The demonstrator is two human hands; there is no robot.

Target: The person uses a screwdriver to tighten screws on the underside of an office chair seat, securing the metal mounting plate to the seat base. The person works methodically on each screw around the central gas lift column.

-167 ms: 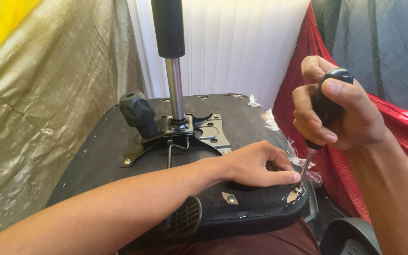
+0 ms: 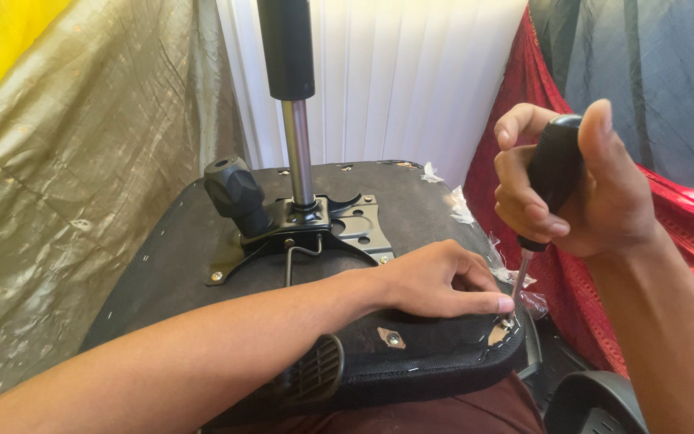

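An upturned office chair seat with black fabric underside lies across my lap. A black metal mechanism plate with a round knob and a gas lift cylinder stands up from its middle. My left hand rests flat on the seat near its right front corner, index finger pointing at a screw there. My right hand grips a black-handled screwdriver, its thin shaft angled down with the tip at that screw.
A second screw hole shows on the seat's front edge, beside a black ribbed vent. Gold-grey cloth hangs at left, white vertical blinds behind, red cloth at right. A dark plastic chair part lies at bottom right.
My right hand has turned on the screwdriver handle, thumb now up along it. The left hand stays on the seat corner.
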